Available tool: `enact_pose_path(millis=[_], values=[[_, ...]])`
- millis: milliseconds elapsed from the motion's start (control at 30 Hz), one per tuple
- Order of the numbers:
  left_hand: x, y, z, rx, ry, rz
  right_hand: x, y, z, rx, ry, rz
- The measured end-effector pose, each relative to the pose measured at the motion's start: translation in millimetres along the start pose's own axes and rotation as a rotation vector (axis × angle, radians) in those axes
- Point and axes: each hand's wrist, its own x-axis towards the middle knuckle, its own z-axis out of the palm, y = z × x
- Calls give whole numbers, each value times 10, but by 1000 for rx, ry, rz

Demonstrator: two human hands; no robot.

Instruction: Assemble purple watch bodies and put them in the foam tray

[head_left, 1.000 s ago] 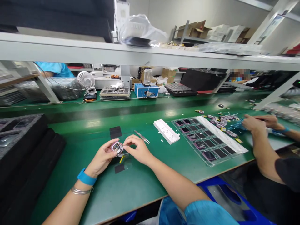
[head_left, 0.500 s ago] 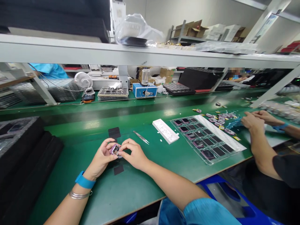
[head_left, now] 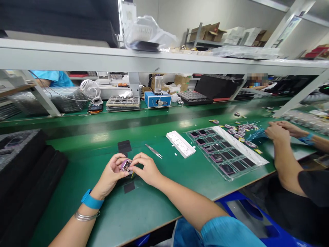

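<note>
My left hand (head_left: 114, 168) is closed around a small purple-rimmed smartwatch case (head_left: 125, 165), its open side with the inner parts facing me. The thumb and fingers of my right hand (head_left: 144, 168) are pinched at the right edge of that case. A short yellow strip (head_left: 132, 175) shows just under the right fingertips; where it attaches is hidden. Metal tweezers (head_left: 154, 151) lie on the green bench beyond my right hand. One dark square pad (head_left: 124, 146) is behind the case and another dark pad (head_left: 129, 187) lies in front of it.
A white block (head_left: 181, 144) with tiny bits on it stands right of the tweezers. Beyond it is a clear tray (head_left: 227, 176) of watch cases. At right, a co-worker's hands (head_left: 279, 130) work near a pile of cases (head_left: 240, 130). Black foam trays (head_left: 23, 178) are stacked at left.
The yellow strip has come into sight below the right fingertips. The case is turned slightly in my left hand; both hands stay in nearly the same place.
</note>
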Motion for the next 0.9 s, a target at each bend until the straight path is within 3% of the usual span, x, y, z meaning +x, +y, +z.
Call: enact_pose_path(millis=[200,433,500,567,633,733,833,900], values=[[10,-11,-1,3,3,-8,13,31,-16,-44,-51,-4],[14,-21,-22,-69,18,-65,2,-26,8,-226,-58,-140],[12,-16,-34,-107,19,-93,61,-62,-89,-249,-2,-180],[8,-10,-47,-141,20,-123,147,-67,-311,-294,144,-176],[2,-5,-59,-164,23,-146,227,-18,-653,-374,341,-67],[-6,-3,-69,-175,28,-164,271,145,-1246,-553,544,324],[-11,-12,-75,-170,21,-179,247,300,-1634,-745,533,686],[-11,-23,-80,-167,7,-181,245,336,-1647,-828,564,728]])
